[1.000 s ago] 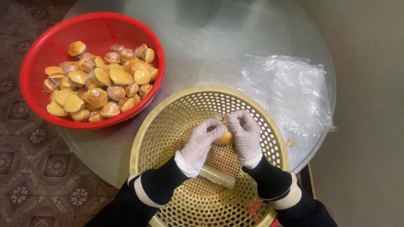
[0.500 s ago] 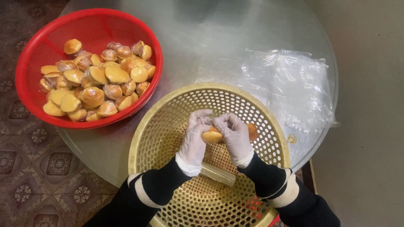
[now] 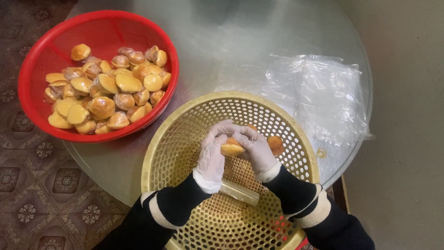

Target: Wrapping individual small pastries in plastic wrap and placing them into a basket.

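since a second ago both hands have shifted left over the yellow basket (image 3: pixel 175 153); left hand (image 3: pixel 212 155) and right hand (image 3: pixel 256 148) together pinch a golden bun (image 3: pixel 231 149).

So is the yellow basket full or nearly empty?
Nearly empty. The yellow basket shows mostly bare perforated bottom, with one loose bun in it and another bun held over it by both gloved hands.
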